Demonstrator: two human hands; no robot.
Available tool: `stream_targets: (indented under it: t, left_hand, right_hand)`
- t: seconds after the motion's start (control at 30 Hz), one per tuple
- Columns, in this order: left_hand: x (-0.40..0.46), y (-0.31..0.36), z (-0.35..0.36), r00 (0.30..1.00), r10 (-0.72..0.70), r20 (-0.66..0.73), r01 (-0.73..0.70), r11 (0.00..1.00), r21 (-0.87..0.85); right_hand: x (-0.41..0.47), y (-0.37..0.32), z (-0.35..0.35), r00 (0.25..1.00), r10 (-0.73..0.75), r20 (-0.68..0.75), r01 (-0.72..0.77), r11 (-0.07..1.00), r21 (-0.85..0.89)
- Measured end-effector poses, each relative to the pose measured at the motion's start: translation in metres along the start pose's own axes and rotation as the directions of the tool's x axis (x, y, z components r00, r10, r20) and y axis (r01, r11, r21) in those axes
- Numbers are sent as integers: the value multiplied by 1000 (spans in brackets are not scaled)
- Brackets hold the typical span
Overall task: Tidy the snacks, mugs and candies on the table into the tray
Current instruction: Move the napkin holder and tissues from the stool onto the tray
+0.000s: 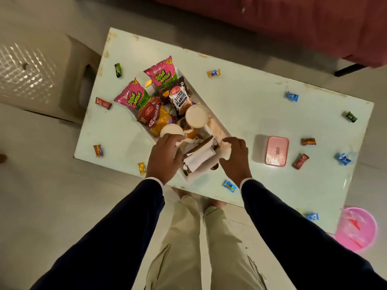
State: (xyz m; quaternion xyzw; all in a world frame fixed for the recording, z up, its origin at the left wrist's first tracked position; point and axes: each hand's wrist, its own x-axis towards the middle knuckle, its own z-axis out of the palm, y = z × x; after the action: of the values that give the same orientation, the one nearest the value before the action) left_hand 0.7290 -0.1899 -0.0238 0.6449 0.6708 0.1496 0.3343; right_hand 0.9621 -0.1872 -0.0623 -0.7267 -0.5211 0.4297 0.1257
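A white tray lies diagonally on the white table. It holds two pink Tedhe Medhe packs, a salted peanuts pack, a red sev pack, two cream mugs and a brown-and-white pack at its near end. My left hand is over the tray's left rim, its fingers pinching a white scrap beside the nearer mug. At the right rim, my right hand is closed on a crumpled white piece. Several wrapped candies lie scattered on the table.
A pink lidded box stands right of the tray. Candies lie near the table edges, such as a blue one in front and a green one at far left. A beige plastic stool stands left, a pink bin at the near right.
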Motion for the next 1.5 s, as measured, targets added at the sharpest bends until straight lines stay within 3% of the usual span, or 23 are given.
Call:
stream_targets:
  t: [0.1, 0.2, 0.37, 0.63, 0.73, 0.83, 0.97, 1.2, 1.5]
  left_hand:
    - [19, -2, -30, 1000, -8, 20, 7, 996, 88]
    - [44, -6, -58, 996, -45, 78, 24, 965, 260]
    - [95, -34, -90, 984, -100, 144, 37, 921, 387]
    - [193, -60, -105, 985, -98, 140, 31, 909, 416]
    - [219, -70, -104, 958, -198, 208, 100, 908, 407]
    - [239, -82, -98, 912, -318, 261, 234, 923, 306]
    - [254, -93, -89, 901, -323, 291, 299, 946, 125]
    - [269, -111, -83, 883, -276, 380, 245, 961, 130]
    - [261, -113, -87, 909, -213, 359, 184, 976, 114]
  right_hand:
    - [-17, 9, -3, 972, 235, 22, -235, 954, 184]
    - [-25, 10, 0, 905, 402, 142, -426, 856, 293]
    - [-24, 2, 20, 818, 544, 189, -571, 728, 379]
    - [6, -3, 70, 671, 724, 161, -676, 507, 535]
    - [8, -7, 82, 626, 769, 129, -674, 450, 585]
    - [6, -7, 88, 602, 781, 165, -649, 359, 670]
    - [2, -9, 92, 578, 799, 164, -616, 296, 730]
    - [10, 2, 102, 566, 812, 139, -604, 295, 741]
    - [15, -2, 107, 531, 847, -29, -648, 429, 629]
